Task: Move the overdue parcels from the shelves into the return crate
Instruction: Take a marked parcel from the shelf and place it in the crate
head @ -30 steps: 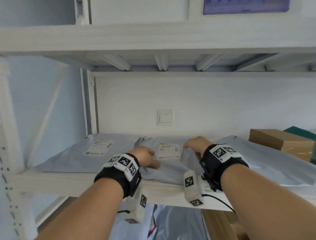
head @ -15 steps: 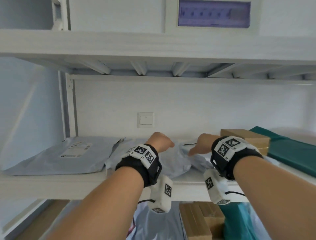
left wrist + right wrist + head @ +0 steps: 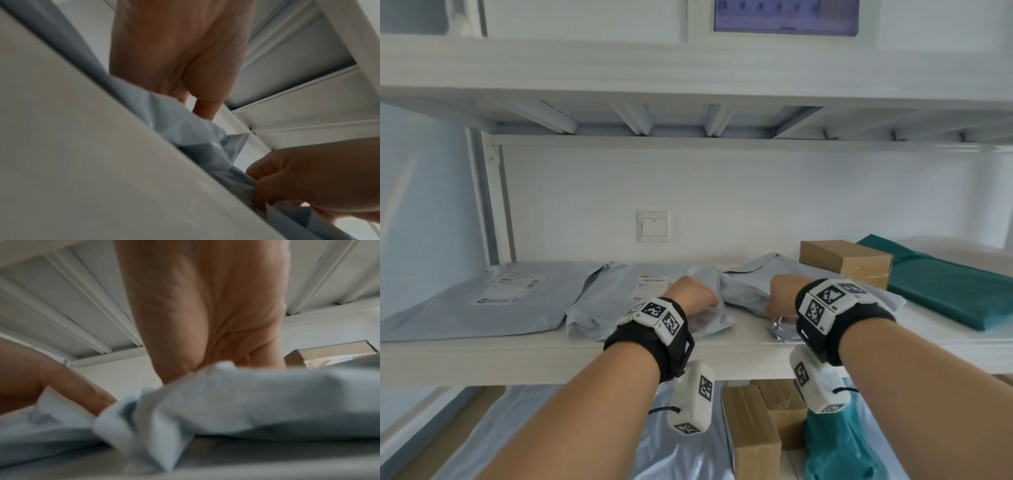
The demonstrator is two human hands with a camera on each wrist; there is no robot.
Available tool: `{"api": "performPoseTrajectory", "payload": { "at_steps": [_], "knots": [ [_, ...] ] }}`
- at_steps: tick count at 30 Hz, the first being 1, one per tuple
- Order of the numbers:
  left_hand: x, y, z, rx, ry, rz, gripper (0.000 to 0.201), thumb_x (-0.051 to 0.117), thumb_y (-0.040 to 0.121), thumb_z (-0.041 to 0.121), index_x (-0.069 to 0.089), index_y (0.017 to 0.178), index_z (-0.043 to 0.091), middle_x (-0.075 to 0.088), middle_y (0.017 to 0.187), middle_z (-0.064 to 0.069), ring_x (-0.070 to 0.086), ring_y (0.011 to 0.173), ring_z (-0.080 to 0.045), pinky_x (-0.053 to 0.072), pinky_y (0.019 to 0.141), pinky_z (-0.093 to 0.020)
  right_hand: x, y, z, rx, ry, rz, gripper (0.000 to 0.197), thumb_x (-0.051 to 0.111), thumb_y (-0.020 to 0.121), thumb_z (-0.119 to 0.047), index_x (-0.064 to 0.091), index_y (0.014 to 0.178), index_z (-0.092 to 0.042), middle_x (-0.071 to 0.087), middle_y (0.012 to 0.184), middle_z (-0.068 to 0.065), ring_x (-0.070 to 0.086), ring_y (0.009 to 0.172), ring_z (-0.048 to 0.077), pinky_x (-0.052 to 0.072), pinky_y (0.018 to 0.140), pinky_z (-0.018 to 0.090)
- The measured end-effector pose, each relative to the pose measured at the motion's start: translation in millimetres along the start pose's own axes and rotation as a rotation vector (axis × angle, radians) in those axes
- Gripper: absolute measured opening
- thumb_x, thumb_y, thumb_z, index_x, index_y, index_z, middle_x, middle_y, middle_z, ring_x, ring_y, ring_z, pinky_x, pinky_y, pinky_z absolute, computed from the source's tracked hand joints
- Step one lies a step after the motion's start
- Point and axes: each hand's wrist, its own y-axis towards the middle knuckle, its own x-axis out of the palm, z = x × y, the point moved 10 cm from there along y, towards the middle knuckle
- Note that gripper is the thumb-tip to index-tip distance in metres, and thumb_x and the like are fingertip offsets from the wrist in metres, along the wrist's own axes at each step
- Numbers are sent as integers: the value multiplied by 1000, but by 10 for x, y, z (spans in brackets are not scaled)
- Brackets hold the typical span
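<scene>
Several grey poly mailers lie on the white shelf (image 3: 551, 356). My left hand (image 3: 693, 298) grips the right edge of the labelled middle mailer (image 3: 619, 301), its fingers curled down into the plastic. My right hand (image 3: 780, 299) pinches the crumpled mailer (image 3: 748, 286) just to the right. In the left wrist view the right hand (image 3: 308, 178) has its fingers curled round grey plastic (image 3: 195, 134). In the right wrist view the bunched mailer (image 3: 246, 399) hides the right fingertips, and the left hand (image 3: 61, 386) reaches into a fold. No crate is in view.
A flat labelled mailer (image 3: 493, 301) lies at the shelf's left. A cardboard box (image 3: 846, 260) and a green parcel (image 3: 945, 287) sit at the right. The upper shelf (image 3: 688, 78) hangs close overhead. Below are cardboard boxes (image 3: 753, 431), a teal parcel (image 3: 835, 448) and a grey mailer (image 3: 681, 459).
Both hands have shifted right from either side of the label and drawn back toward the shelf's front edge. The mailer under the right hand has bunched up.
</scene>
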Motion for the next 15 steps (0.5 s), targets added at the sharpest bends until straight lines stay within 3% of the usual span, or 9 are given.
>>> {"api": "performPoseTrajectory", "payload": {
  "at_steps": [2, 4, 6, 8, 10, 11, 13, 15],
  "knots": [
    [-14, -62, 18, 16, 17, 8, 44, 62, 91, 27, 58, 131, 10, 56, 136, -6, 53, 124, -22, 41, 105, -30, -72, -78, 26, 5, 56, 41, 35, 61, 88, -34, 39, 64, -23, 54, 83, 1, 51, 81, 19, 41, 74, 29],
    [5, -109, 50, 40, -9, -6, 40, 61, 92, 26, 61, 129, 9, 58, 135, -6, 55, 123, -23, 43, 102, -30, -182, -153, 109, 17, 130, 82, 30, 54, 93, -25, 43, 65, -19, 55, 85, 4, 54, 84, 22, 42, 74, 31],
    [27, -138, 49, 46, -128, -7, 35, 53, 96, 32, 66, 118, 8, 64, 126, -7, 58, 118, -25, 46, 98, -32, -397, -247, 244, 53, 176, 167, 16, 48, 96, -19, 54, 85, -10, 61, 101, 12, 61, 96, 30, 45, 75, 33],
    [86, -148, 36, 18, -120, -43, 41, 33, 100, 41, 63, 93, 14, 67, 111, -5, 60, 109, -27, 43, 88, -31, -686, -330, 427, 114, 243, 314, 21, 44, 97, -16, 51, 112, -3, 60, 114, 18, 60, 104, 35, 45, 77, 38],
    [79, -156, 55, 1, 53, -5, 43, 25, 99, 44, 54, 84, 17, 66, 105, -8, 61, 105, -28, 41, 84, -30, -945, -450, 592, 162, 330, 446, 19, 41, 95, -12, 44, 112, -3, 59, 107, 18, 58, 97, 36, 42, 74, 38],
    [76, -149, 80, 0, 18, -16, 42, 23, 94, 47, 53, 85, 19, 66, 107, -9, 61, 106, -28, 43, 85, -30, -1045, -519, 675, 183, 391, 509, 16, 39, 95, -9, 42, 109, -4, 58, 102, 18, 57, 93, 36, 42, 74, 38],
    [113, -157, 108, -76, -255, -86, 34, 33, 87, 47, 54, 90, 21, 66, 103, -7, 60, 104, -25, 46, 84, -25, -1202, -653, 804, 211, 464, 627, 15, 36, 93, -6, 41, 108, -4, 59, 96, 19, 57, 88, 36, 45, 74, 40],
    [55, -144, 213, 82, -160, -26, 13, 58, 90, 28, 62, 95, 17, 62, 96, -3, 57, 95, -20, 47, 74, -23, -1276, -771, 885, 217, 498, 700, 14, 35, 93, -6, 42, 105, -8, 57, 88, 15, 56, 81, 34, 45, 71, 40]
  ]
}}
